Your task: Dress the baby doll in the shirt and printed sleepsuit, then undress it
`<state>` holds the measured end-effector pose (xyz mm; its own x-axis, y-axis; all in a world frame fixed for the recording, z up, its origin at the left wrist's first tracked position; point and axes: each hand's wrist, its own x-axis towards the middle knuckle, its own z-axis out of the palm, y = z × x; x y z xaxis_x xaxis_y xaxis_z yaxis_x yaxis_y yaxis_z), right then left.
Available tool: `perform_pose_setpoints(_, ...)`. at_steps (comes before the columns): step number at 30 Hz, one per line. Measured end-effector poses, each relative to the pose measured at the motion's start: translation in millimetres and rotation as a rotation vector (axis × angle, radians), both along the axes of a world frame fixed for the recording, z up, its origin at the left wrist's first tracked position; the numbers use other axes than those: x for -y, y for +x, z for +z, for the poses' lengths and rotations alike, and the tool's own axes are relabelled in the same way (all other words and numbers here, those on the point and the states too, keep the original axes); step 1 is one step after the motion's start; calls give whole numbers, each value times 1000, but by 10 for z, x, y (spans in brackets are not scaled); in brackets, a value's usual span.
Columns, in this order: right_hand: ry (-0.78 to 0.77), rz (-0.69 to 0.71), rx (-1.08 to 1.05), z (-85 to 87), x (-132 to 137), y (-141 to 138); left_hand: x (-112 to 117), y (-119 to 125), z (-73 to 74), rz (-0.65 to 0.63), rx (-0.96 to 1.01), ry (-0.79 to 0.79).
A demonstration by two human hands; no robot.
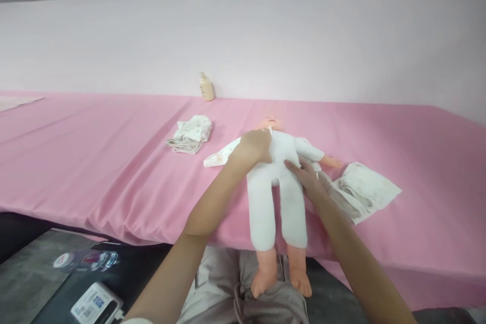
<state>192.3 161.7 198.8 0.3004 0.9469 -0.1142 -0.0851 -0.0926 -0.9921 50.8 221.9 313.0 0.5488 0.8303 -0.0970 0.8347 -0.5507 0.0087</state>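
A baby doll [260,207] with a white cloth body lies on its back, its bare feet hanging over the table's front edge. My left hand [256,146] is closed at the doll's upper chest, with a bit of white cloth showing above the fingers. A patterned white baby garment [222,154] lies partly under the doll, one sleeve spread to the left over that arm. My right hand [307,176] grips the doll's hip, thumb on top and the other fingers partly hidden at its side. The doll's other forearm sticks out bare to the right.
Folded white cloths [192,134] lie to the left, and another folded cloth [366,187] sits right of the doll. A pump bottle [207,87] stands by the white wall. Below the pink-covered table [114,162] are a plastic bottle [86,260] and a white device [96,304].
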Motion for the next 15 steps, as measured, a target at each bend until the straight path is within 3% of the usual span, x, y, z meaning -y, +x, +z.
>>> perform_pose_setpoints(4,26,9,-23,-33,-10,19,-108,-88,43,-48,-56,-181)
perform_pose_setpoints(6,18,14,-20,-51,-18,26,-153,-128,61,-174,-18,-250)
perform_pose_setpoints(10,25,1,-25,-88,-32,24,-183,-156,87,-466,245,-371)
perform_pose_setpoints(15,38,7,-46,-129,-49,12,-210,-123,65,-387,354,-509)
